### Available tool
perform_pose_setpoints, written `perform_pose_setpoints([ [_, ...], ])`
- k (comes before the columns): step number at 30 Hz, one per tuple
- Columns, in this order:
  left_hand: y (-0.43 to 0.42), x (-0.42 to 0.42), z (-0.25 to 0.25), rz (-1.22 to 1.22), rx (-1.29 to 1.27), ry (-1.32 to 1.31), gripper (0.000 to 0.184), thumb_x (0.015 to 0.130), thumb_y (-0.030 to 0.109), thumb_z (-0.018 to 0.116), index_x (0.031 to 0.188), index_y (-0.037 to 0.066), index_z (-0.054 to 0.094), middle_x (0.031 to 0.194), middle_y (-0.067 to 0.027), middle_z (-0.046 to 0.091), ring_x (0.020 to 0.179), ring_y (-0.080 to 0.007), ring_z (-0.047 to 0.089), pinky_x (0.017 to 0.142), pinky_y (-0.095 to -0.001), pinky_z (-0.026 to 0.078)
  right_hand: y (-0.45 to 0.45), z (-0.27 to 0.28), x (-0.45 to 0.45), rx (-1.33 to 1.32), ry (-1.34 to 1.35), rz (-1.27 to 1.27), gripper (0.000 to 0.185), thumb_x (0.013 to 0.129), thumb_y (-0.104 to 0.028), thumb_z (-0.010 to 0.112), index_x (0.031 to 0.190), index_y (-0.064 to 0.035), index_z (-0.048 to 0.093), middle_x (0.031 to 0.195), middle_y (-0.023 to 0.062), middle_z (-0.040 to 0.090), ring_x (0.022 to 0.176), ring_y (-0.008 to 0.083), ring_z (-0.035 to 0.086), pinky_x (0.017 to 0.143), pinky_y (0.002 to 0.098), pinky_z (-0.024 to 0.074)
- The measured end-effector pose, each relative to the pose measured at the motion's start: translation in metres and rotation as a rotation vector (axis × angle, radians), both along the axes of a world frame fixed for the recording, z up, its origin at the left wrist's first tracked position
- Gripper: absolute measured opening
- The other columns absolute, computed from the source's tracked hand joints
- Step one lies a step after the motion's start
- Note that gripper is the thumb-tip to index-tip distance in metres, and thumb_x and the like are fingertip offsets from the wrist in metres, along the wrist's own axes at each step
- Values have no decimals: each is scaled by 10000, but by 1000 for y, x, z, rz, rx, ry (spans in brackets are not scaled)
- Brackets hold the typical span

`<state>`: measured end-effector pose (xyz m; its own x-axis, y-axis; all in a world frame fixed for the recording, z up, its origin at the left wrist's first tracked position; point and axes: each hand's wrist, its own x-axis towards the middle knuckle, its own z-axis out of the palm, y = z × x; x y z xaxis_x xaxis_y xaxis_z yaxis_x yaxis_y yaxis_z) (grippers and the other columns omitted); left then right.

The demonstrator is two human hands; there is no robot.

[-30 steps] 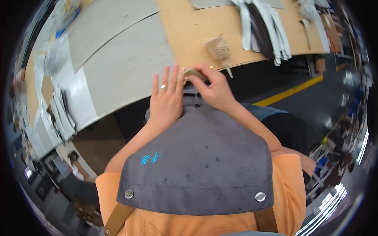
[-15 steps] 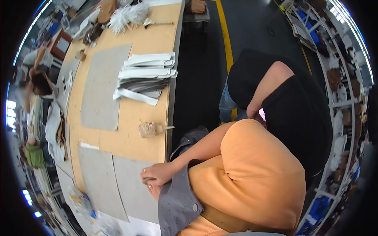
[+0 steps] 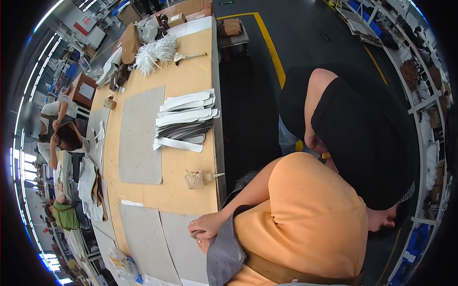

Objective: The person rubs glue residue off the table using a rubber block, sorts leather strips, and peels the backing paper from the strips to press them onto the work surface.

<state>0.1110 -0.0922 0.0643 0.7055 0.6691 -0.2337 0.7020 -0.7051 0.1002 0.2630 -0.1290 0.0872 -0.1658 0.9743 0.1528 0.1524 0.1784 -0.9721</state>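
Note:
My right hand, with a ring on one finger, is closed in front of my grey apron. A small olive-tan object shows at its fingers; I cannot make out what it is. Directly below, my left hand shows only in part, with the rest hidden behind the right hand and the apron. Both hands are at the table's near edge, over or beside a grey sheet. Farther along the table stands a small glue-smeared bottle with a pointed nozzle.
White and dark strips lie stacked near the table edge, beside a large grey sheet. A bundle of white strands is farther off. Close by, a person in black bends over. Another person holds a brown piece across the table.
The view has turned, so the table and its things sit lower and farther right. The person in black has bent so that the head shows. My hands stay together.

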Motion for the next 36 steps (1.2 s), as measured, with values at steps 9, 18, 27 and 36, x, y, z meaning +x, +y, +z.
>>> perform_pose_setpoints([
  [9, 1, 0, -1, 30, -34, 36, 489, 831, 195, 510, 1283, 29, 421, 1315, -160, 433, 1236, -322, 398, 1045, -441, 290, 1, 0, 5, 48, -19, -73, 215, 837, -196, 517, 1006, -65, 499, 1008, 125, 536, 895, 321, 562, 752, 410, 449],
  [18, 0, 2, -1, 57, -72, 51, 502, 814, 166, 530, 1284, 33, 415, 1320, -157, 430, 1232, -322, 403, 1040, -431, 299, 1, -4, 4, 36, -48, -51, 231, 834, -188, 535, 1026, -68, 492, 1001, 126, 534, 891, 326, 563, 749, 411, 451],
  [27, -9, 9, 36, 308, -198, 36, 518, 798, 138, 551, 1286, 36, 410, 1325, -155, 428, 1228, -321, 407, 1034, -422, 307, 0, 11, 26, 328, -194, -27, 233, 763, -73, 564, 993, -99, 539, 945, 106, 544, 841, 314, 582, 698, 395, 476],
  [36, -19, 7, 79, 415, 7, -475, 682, 823, 82, 506, 1416, 14, 176, 1487, -121, 179, 1384, -292, 134, 1106, -475, 88, 30, 17, 75, -41, -127, -279, 138, 865, -33, 512, 993, 10, 537, 872, 99, 556, 758, 183, 590, 645, 269, 489],
])
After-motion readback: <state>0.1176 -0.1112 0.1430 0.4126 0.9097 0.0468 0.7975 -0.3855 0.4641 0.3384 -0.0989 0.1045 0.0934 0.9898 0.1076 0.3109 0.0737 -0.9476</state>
